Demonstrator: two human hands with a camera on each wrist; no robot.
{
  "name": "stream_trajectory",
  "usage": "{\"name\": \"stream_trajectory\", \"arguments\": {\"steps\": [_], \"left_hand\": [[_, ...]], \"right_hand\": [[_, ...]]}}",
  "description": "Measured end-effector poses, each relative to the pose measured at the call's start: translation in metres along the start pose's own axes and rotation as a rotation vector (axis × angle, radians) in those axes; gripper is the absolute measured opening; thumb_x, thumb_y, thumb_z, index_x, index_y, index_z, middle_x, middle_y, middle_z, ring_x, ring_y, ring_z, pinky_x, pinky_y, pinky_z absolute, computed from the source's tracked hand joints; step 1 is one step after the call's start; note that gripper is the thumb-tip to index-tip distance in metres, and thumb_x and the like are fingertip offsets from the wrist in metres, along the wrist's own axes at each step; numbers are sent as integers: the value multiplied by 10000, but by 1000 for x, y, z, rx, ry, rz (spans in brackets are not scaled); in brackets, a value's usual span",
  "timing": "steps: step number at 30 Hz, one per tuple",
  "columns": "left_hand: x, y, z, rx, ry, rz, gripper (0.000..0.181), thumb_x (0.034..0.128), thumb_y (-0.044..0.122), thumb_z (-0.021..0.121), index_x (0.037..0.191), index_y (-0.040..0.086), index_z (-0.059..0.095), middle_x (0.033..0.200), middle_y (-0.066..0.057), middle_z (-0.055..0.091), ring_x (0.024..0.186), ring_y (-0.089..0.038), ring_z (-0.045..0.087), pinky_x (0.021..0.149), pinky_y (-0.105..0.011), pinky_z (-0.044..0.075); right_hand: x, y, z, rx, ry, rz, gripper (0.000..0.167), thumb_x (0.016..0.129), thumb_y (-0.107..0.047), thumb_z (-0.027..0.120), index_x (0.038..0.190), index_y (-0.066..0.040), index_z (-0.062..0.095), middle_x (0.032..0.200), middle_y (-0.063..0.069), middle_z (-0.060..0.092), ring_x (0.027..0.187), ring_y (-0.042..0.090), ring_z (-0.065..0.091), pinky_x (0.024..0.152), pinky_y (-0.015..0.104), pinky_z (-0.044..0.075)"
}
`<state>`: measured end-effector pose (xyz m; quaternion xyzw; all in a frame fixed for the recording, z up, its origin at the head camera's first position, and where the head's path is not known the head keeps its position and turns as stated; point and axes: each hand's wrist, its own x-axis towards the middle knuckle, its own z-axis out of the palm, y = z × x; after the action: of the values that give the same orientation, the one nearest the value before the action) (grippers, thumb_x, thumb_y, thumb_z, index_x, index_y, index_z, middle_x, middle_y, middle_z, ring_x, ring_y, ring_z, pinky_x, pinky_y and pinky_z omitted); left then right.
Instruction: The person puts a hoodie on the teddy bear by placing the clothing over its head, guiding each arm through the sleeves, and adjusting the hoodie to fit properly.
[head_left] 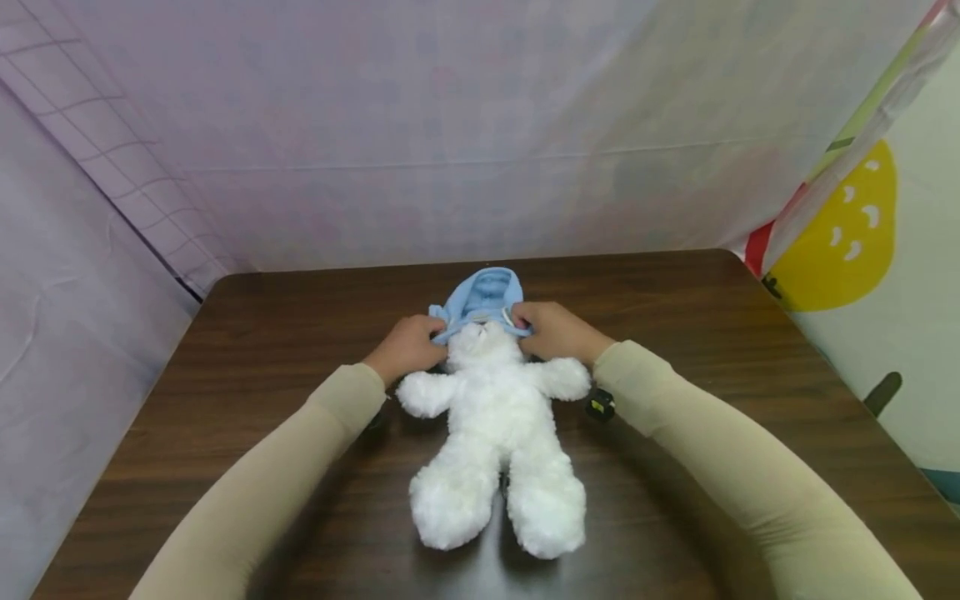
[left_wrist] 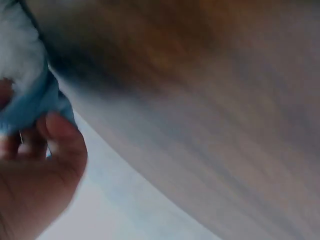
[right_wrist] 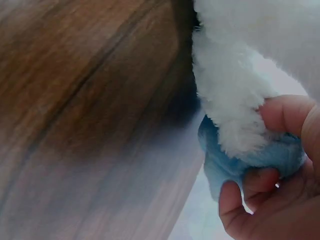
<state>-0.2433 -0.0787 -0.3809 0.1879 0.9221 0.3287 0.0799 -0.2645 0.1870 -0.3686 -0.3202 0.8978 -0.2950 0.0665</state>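
A white plush toy (head_left: pixel 501 408) lies stretched out with its legs toward me. Over the top of its head sits a light blue cloth hat (head_left: pixel 487 287), its opening edge around the head; the upper face is hidden. My left hand (head_left: pixel 411 344) pinches the hat's left edge, and in the left wrist view the thumb presses the blue cloth (left_wrist: pixel 32 110) against the fingers. On the other side my right hand (head_left: pixel 561 331) grips the right edge. Up close in the right wrist view, fingers curl round the blue fabric (right_wrist: pixel 225 167) beside the white fur (right_wrist: pixel 227 90).
The toy rests on a dark brown wooden table (head_left: pixel 300 325). A pale patterned curtain (head_left: pixel 450 125) hangs behind the far edge. To the right is a white wall panel with a yellow printed shape (head_left: pixel 840 233). A small black device (head_left: pixel 600 404) sits at my right wrist.
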Motion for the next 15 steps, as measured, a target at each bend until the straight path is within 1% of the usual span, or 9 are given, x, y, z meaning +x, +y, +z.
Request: {"name": "stream_trajectory", "arguments": {"steps": [2, 4, 5, 6, 8, 9, 11, 13, 15], "left_hand": [[-4, 1, -4, -52, -51, -6, 200, 850, 124, 621, 791, 130, 429, 708, -8, 365, 656, -160, 369, 647, -323, 337], [-8, 3, -7, -81, -100, -16, 221, 889, 235, 663, 902, 116, 478, 788, -39, 441, 707, -177, 421, 666, -346, 367], [-10, 4, -7, -92, -116, -15, 264, 897, 286, 683, 957, 111, 495, 827, -54, 471, 727, -186, 437, 672, -355, 378], [-10, 4, -8, -98, -119, -10, 315, 896, 331, 704, 1003, 110, 507, 862, -62, 496, 744, -188, 453, 677, -357, 391], [-11, 6, -6, -90, -98, 14, 382, 881, 389, 738, 1034, 109, 527, 883, -60, 520, 748, -185, 463, 675, -352, 402], [-10, 7, -5, -83, -80, 33, 391, 872, 400, 750, 1008, 105, 532, 859, -52, 509, 734, -179, 451, 668, -345, 395], [-9, 9, -3, -79, -36, 68, 377, 862, 385, 768, 890, 102, 520, 761, -27, 449, 674, -166, 400, 640, -329, 369], [-8, 11, 0, -65, 9, 107, 409, 858, 357, 778, 767, 110, 464, 683, -1, 360, 623, -153, 334, 617, -317, 335], [-7, 13, 3, -46, 50, 150, 470, 856, 320, 783, 688, 116, 394, 640, 7, 279, 594, -147, 275, 600, -311, 303]], "right_hand": [[-2, 0, -1, -17, -4, -5, 212, 826, 17, 632, 860, -113, 468, 677, -3, 395, 625, 162, 426, 618, 317, 366], [-5, -2, -4, -14, -32, 23, 171, 865, -29, 631, 962, -94, 506, 725, 25, 469, 652, 175, 453, 636, 332, 398], [-7, -3, -6, -4, -51, 49, 187, 890, -66, 633, 1038, -86, 521, 794, 39, 522, 689, 180, 487, 665, 341, 428], [-8, -5, -9, 6, -72, 77, 246, 912, -112, 641, 1125, -75, 524, 887, 60, 572, 750, 187, 528, 711, 359, 459], [-11, -9, -14, 26, -118, 133, 425, 929, -206, 661, 1291, -52, 498, 1124, 110, 603, 931, 222, 581, 836, 416, 487], [-12, -10, -16, 26, -141, 153, 512, 931, -254, 670, 1354, -43, 474, 1234, 124, 578, 1038, 239, 577, 903, 444, 476], [-12, -13, -17, 9, -174, 179, 648, 925, -329, 684, 1434, -24, 424, 1386, 139, 506, 1205, 265, 528, 1002, 474, 434], [-12, -15, -17, -17, -188, 185, 697, 918, -347, 693, 1454, -4, 409, 1421, 160, 483, 1262, 288, 495, 1031, 483, 413], [-13, -17, -14, -41, -171, 187, 666, 916, -335, 701, 1430, -1, 438, 1393, 161, 509, 1242, 285, 512, 1019, 469, 424]]}}
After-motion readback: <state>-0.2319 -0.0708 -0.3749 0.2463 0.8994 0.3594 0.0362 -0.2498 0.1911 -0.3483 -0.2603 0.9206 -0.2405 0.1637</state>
